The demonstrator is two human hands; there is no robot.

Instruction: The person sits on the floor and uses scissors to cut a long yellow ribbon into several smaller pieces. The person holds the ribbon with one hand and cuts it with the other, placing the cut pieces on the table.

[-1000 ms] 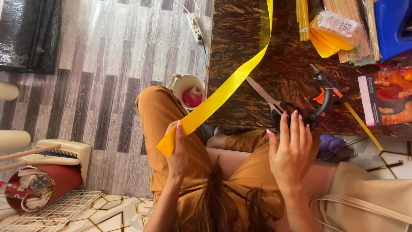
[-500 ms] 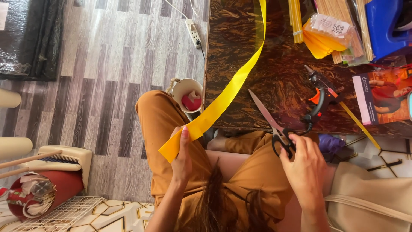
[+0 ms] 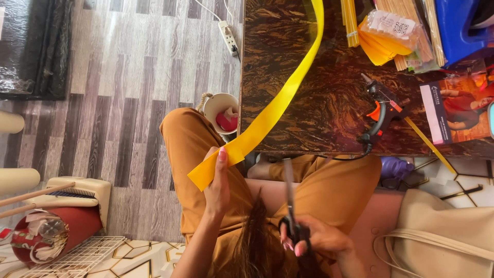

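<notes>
1. Right hand (image 3: 314,241): at 6 o'clock in the view, low over the lap. The fingers are curled closed through the dark handles of the scissors (image 3: 291,206). The blades point up toward 12 o'clock and appear close together; motion blur prevents a firm reading of the blade gap.
2. Left hand (image 3: 218,183): at 8 o'clock from the scissors, raised over the left thigh. The thumb and fingers pinch the yellow ribbon (image 3: 267,116) near its free end. A short length of ribbon projects past the grip toward 8 o'clock.
3. Yellow ribbon: it runs from the left hand toward 1 o'clock, crosses the near edge of the dark marbled table (image 3: 314,110), and leaves the top of the view. The scissor tips stand apart from it, below and to the right.
4. Glue gun (image 3: 382,109): on the table at 3 o'clock from the ribbon's middle, orange and black, cord trailing over the near table edge.
5. Yellow packet (image 3: 383,38): at the far table edge, at 1 o'clock, beside a bundle of wooden sticks (image 3: 429,31).
6. Cup (image 3: 222,110): on the floor at 9 o'clock from the table edge, holding a red item.
</notes>
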